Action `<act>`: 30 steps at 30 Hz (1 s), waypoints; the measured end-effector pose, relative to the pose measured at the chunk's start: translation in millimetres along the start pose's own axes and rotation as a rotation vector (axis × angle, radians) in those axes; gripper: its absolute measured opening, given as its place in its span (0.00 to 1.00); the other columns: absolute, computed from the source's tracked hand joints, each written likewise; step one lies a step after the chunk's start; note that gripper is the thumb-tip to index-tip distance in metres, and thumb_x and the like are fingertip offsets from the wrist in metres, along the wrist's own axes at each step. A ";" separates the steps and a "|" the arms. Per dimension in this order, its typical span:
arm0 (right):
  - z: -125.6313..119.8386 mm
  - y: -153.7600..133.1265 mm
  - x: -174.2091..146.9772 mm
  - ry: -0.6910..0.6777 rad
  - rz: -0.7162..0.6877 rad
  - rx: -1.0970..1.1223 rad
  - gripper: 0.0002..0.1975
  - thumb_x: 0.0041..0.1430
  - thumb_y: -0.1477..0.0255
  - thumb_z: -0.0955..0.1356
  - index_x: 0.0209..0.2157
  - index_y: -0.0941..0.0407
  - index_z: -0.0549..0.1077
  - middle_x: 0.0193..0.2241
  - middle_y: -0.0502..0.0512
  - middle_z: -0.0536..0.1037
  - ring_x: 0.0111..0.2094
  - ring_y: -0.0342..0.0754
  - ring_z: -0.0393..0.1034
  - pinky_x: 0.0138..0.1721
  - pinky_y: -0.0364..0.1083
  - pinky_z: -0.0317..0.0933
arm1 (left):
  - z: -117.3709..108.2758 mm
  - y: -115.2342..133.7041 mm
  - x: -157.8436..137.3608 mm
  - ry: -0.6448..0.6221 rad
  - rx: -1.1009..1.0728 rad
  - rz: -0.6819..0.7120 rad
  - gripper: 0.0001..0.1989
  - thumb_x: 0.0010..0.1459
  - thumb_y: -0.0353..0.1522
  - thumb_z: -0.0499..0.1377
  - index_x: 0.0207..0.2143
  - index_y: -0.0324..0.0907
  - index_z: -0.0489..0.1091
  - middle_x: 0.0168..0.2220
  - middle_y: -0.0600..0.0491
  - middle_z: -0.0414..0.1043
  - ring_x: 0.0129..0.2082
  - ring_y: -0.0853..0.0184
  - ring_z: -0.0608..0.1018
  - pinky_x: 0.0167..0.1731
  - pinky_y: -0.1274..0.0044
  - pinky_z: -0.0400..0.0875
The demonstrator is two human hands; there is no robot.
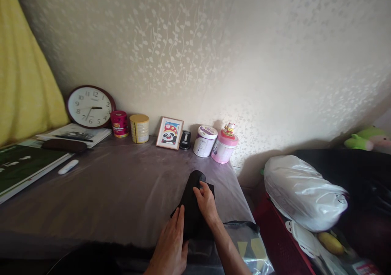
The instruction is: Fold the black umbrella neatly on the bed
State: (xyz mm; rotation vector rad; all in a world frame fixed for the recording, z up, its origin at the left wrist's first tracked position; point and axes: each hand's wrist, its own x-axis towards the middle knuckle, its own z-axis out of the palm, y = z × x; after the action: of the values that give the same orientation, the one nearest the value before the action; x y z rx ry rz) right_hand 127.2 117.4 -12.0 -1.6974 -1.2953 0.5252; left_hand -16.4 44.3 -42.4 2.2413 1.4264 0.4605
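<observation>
A dark, rolled or folded black fabric bundle [192, 203] lies lengthwise on the grey-brown covered table [122, 197], close to its front right corner. Along the bundle's left side my left hand [171, 240] rests with fingers stretched straight, pressed against the fabric. My right hand [206, 203] is on the upper right of the bundle, thumb and fingers closed on the cloth. A black flap sticks out at the right, past my right fingers. What is inside the bundle, if anything, I cannot make out.
Against the wall stand a clock [90, 104], a red tin [119, 124], a yellow canister [139, 129], a panda picture frame [170, 133] and two tubs [205, 142]. A green book [27, 165] lies left. Clear plastic [256, 250] covers the near right corner, beside a white bag [302, 189].
</observation>
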 end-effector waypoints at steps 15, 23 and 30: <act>3.8 -24.9 -8.7 -0.363 -0.040 0.044 0.10 0.59 0.66 0.59 0.31 0.55 0.67 0.22 0.47 0.76 0.14 0.37 0.63 0.17 0.37 0.57 | 1.9 -5.8 0.6 0.159 -0.087 0.007 0.44 0.49 0.27 0.51 0.62 0.35 0.25 0.58 0.39 0.57 0.57 0.58 0.64 0.54 0.62 0.61; 4.0 -31.6 -12.3 -0.315 -0.177 -0.111 0.11 0.60 0.69 0.60 0.29 0.54 0.70 0.23 0.49 0.77 0.23 0.42 0.71 0.27 0.39 0.60 | -9.9 -1.2 0.3 0.334 0.123 0.137 0.45 0.47 0.27 0.53 0.63 0.48 0.30 0.66 0.45 0.34 0.63 0.50 0.50 0.55 0.53 0.54; -4.8 -36.5 -25.4 -0.298 -0.307 -0.112 0.12 0.62 0.69 0.59 0.36 0.53 0.72 0.27 0.49 0.78 0.28 0.43 0.72 0.32 0.40 0.62 | 13.5 -13.1 1.7 0.209 -0.003 0.122 0.45 0.48 0.21 0.47 0.61 0.44 0.19 0.64 0.40 0.42 0.61 0.55 0.57 0.53 0.61 0.64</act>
State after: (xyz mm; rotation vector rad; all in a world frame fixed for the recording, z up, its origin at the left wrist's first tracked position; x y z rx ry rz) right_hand 102.4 93.6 16.7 -1.5079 -1.7932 0.5441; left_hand -18.9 48.2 -60.6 2.3428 1.3900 0.7562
